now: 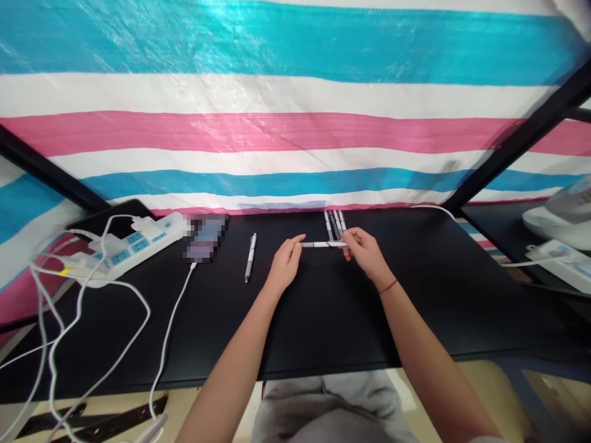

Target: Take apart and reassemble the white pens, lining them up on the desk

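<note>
A white-and-grey pen (318,244) is lying crosswise between the two hands, near the middle of the black table (332,320); the right hand (362,249) is pinching its right end between thumb and fingers; the left hand (287,261) is touching its left end, though I cannot tell whether those fingers are pinching it; just beyond, a row of similar pens (333,223) is lying side by side, pointing away from the person; left of the left hand, a single pen (250,257) is resting apart; farther left, a pixelated device (205,239) is trailing a white cable (173,320), and a power strip (152,243) is sitting beside it; behind everything, a striped sheet (295,132) is hanging.
</note>
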### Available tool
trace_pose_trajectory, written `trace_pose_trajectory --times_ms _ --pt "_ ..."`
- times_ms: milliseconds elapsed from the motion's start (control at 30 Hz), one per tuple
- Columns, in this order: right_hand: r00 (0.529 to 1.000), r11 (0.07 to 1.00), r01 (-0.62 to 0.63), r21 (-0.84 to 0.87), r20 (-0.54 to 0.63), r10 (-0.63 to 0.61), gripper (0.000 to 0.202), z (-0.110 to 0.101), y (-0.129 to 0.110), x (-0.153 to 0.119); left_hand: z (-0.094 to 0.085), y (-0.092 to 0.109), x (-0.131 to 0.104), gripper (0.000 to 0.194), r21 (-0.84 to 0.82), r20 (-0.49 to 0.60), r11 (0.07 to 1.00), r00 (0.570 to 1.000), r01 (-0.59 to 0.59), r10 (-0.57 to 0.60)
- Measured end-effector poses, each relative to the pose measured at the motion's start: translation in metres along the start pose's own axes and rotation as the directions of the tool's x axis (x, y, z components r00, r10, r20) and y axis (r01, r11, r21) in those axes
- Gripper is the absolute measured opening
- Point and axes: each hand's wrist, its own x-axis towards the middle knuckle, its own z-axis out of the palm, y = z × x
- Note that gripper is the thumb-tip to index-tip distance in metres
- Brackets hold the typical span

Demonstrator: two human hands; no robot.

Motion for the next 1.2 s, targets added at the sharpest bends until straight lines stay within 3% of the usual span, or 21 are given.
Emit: trace_pose_trajectory --times_ms 133,267,367,467,733,900,1067,1200 --pt "1.0 0.999 0.002 0.048 -0.003 -0.002 0.032 -0.0004 -0.0014 0.0006 0.0034 -0.005 0.0008 0.036 -0.184 -0.005 0.977 0.994 0.105 -0.108" --pt "0.996 0.996 -0.081 0.044 -0.019 0.082 0.037 -0.0026 -0.0005 0.0007 0.005 -0.006 0.0012 0.033 -0.257 -0.025 0.958 0.991 0.123 -0.134" --pt "0.993 0.993 -0.116 -0.005 0.024 0.117 0.036 -0.0059 0.0007 0.0009 0.0048 -0.0061 0.0012 0.036 -0.273 -0.029 0.953 0.989 0.131 -0.145" --pt "0.998 0.998 -0.048 0.051 0.049 0.046 0.035 -0.0076 -0.0006 0.0007 0.0045 -0.0066 0.0014 0.037 -0.29 -0.032 0.946 0.987 0.143 -0.159" --pt "0.997 0.994 -0.075 -0.08 -0.011 0.074 0.036 -0.0088 -0.002 0.0013 0.0048 -0.0055 0.0021 0.036 -0.338 -0.01 0.926 0.983 0.168 -0.182" --pt "1.0 1.0 -0.006 0.03 0.019 0.006 0.039 -0.0091 -0.0043 0.0007 0.0034 -0.0045 0.003 0.039 -0.363 -0.015 0.915 0.98 0.179 -0.197" --pt "0.999 0.996 -0.046 -0.082 0.003 0.047 0.035 -0.0085 -0.0052 0.0001 0.0036 -0.0058 0.0031 0.041 -0.376 0.006 0.909 0.981 0.183 -0.195" --pt "1.0 1.0 0.013 0.009 0.022 -0.013 0.031 -0.0093 -0.0007 0.0017 0.0042 -0.0069 0.0032 0.041 -0.41 0.003 0.892 0.978 0.191 -0.209"
